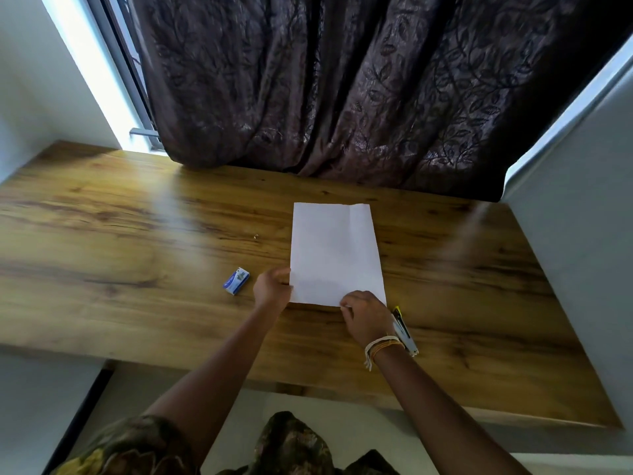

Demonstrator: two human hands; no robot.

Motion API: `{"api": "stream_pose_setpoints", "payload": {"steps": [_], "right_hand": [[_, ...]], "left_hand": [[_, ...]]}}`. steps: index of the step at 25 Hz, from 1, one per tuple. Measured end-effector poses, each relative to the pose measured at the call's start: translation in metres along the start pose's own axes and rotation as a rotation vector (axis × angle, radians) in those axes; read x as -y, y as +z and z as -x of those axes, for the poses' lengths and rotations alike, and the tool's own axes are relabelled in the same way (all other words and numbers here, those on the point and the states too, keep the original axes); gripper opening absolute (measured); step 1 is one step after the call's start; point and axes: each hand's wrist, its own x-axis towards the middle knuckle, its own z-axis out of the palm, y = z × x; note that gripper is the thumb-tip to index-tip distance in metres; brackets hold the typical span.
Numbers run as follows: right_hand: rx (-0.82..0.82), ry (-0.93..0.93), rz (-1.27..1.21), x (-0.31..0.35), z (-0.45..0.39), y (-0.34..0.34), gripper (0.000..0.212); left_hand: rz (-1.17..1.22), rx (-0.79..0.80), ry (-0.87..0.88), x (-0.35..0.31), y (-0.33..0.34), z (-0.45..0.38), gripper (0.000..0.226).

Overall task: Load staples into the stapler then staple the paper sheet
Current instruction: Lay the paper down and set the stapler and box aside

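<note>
A white paper sheet (334, 252) lies flat on the wooden table (137, 234), with a faint fold line near its right side. My left hand (272, 289) pinches the sheet's near left corner. My right hand (364, 318) rests on the near right corner, fingers curled on the paper edge. A silver stapler with a yellow tip (404, 332) lies on the table just right of my right wrist, partly hidden by it. A small blue and white staple box (236, 281) sits left of my left hand.
A tiny metal bit (256, 236) lies on the table left of the sheet. A dark patterned curtain (342, 90) hangs over the table's far edge. Walls stand close on both sides.
</note>
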Motion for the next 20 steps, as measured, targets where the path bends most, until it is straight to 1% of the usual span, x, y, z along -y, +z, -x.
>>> {"api": "stream_pose_setpoints", "payload": {"steps": [4,7,9,11,13,15,17,18,20], "right_hand": [[0.004,0.027,-0.048,0.0,0.002,-0.001,0.023],[-0.109,0.121,-0.049,-0.002,0.011,-0.005,0.03],[-0.123,0.252,0.006,-0.006,0.017,-0.011,0.042],[-0.05,0.421,0.077,-0.008,0.021,-0.019,0.059],[0.004,0.576,0.118,-0.009,0.025,-0.027,0.069],[0.013,0.702,0.094,-0.012,0.029,-0.033,0.068],[0.019,0.781,0.02,-0.019,0.034,-0.037,0.063],[0.03,0.788,-0.022,-0.023,0.036,-0.037,0.059],[0.046,0.737,-0.072,-0.03,0.039,-0.037,0.045]], "left_hand": [[-0.012,-0.068,0.033,0.004,0.004,0.009,0.034],[-0.037,-0.076,0.087,0.007,0.006,0.016,0.034],[-0.051,-0.068,0.118,0.009,0.008,0.019,0.035],[-0.067,-0.067,0.139,0.009,0.012,0.023,0.034],[-0.081,-0.07,0.153,0.01,0.017,0.028,0.033],[-0.097,-0.063,0.165,0.01,0.02,0.033,0.032],[-0.098,-0.056,0.173,0.012,0.022,0.036,0.031],[-0.096,-0.058,0.173,0.012,0.021,0.037,0.031],[-0.094,-0.077,0.175,0.013,0.019,0.041,0.031]]}}
